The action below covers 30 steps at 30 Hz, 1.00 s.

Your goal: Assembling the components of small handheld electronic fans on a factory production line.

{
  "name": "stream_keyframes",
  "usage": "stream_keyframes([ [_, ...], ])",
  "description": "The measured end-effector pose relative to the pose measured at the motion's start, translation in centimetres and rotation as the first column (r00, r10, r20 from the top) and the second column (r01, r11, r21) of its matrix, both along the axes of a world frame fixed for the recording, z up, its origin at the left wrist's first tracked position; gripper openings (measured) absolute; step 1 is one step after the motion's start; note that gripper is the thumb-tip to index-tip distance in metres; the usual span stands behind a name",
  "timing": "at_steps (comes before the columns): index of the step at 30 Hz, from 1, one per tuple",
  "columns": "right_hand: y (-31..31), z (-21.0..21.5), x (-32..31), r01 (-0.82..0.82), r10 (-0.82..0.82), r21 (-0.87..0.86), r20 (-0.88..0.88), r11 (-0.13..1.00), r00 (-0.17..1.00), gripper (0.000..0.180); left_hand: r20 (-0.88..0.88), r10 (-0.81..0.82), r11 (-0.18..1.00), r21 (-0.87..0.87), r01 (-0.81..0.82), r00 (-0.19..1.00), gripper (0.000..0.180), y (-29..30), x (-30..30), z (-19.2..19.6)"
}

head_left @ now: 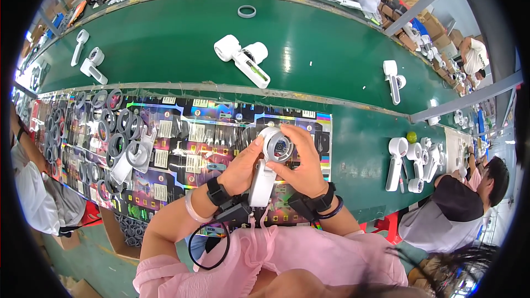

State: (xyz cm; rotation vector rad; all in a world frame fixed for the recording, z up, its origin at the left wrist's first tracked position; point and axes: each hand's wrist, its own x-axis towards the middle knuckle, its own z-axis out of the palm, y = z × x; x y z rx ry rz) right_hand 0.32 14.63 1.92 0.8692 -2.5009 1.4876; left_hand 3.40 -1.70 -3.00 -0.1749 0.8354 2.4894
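Observation:
Both of my hands hold a white handheld fan (260,186) above the printed sheets, its handle hanging down toward me. Around the left side of its round head, my left hand (240,170) is closed, thumb on the rim. My right hand (305,161) grips the other side, fingers over the top and thumb low at the neck. Dark parts with small light spots show inside the round opening. Close to my left arm, another white fan (130,161) lies among loose grey rings (117,144).
Beyond the sheets (193,132), a green conveyor belt (176,38) carries several white fans (251,66) and a grey ring (247,11). More fans (396,163) and a yellow-green ball (411,137) are at right. A box of rings (132,230) stands below left. Co-workers sit on both sides.

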Motion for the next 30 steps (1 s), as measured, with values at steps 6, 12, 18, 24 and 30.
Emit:
stream_keyframes([
  [6,0.05,0.1,-0.08,-0.002,0.003,0.006,-0.031,1.0,1.0,0.07,0.0,-0.012,1.0,0.014,0.012,1.0,0.047,-0.02,0.03,0.11],
  [12,0.0,0.26,-0.04,0.011,-0.01,0.016,-0.018,1.0,1.0,0.07,-0.004,-0.042,0.999,-0.008,0.042,0.999,0.046,-0.3,0.05,0.31],
  [18,-0.15,0.17,-0.06,0.011,-0.011,0.013,-0.028,1.0,1.0,0.07,-0.01,-0.021,1.0,0.021,0.022,1.0,0.045,-0.27,0.11,0.11],
  [24,0.2,0.05,-0.25,-0.011,0.012,0.013,-0.032,1.0,0.999,0.07,-0.006,-0.008,0.999,0.034,0.008,1.0,0.042,-0.14,0.21,-0.1],
  [30,0.03,0.11,-0.52,-0.035,0.035,0.001,0.014,0.999,0.999,0.07,0.007,-0.015,1.0,0.006,0.015,1.0,0.042,-0.35,0.12,-0.58],
])
